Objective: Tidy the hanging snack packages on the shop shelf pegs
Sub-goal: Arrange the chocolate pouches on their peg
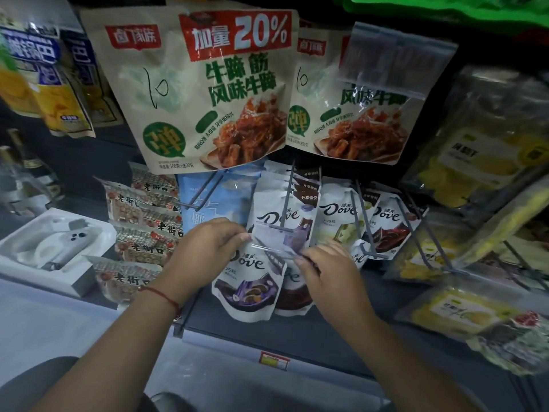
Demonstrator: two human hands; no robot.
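Clear plastic of the price-tag holder (274, 243) at the peg's (286, 197) tip is pinched by the left hand (208, 243) and right hand (326, 263). Below, a Dove pouch (248, 288) hangs crooked; neighbouring Dove rows (341, 215) remain untidied, seemingly.

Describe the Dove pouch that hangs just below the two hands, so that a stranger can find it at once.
Find the big beige 20% bag at the top. Below it hangs a row of white Dove pouches. The lowest one, the purple Dove pouch, hangs under the left hand and shows purple-wrapped chocolates, not green or red.
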